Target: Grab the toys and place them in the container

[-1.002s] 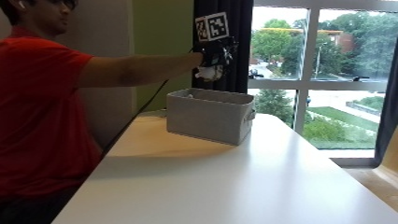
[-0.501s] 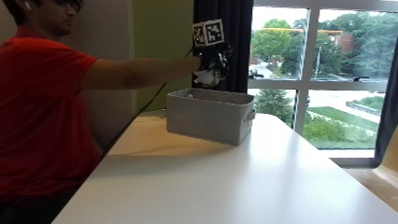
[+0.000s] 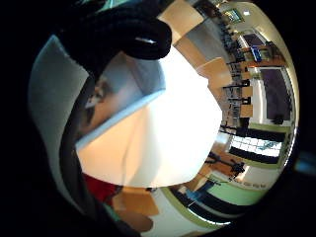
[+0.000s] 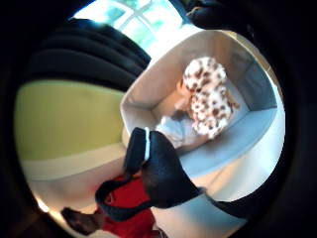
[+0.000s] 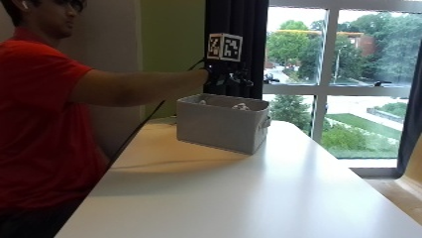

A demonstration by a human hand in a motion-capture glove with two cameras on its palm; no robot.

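The gloved right hand (image 5: 224,79) hangs in the air above the grey container (image 5: 221,124), near the upper middle of the outside view. Its fingers look loosely curled and nothing sits between them.

The container is a rectangular fabric bin with a handle on its end, standing on the white table (image 5: 264,198) toward the far left edge. In the thumb-side palm view, its inside shows a plush toy (image 4: 208,99), white with brown spots, lying against the floor and one wall. Beside it lies a pale grey-white soft toy (image 4: 176,131), partly hidden by the glove strap.
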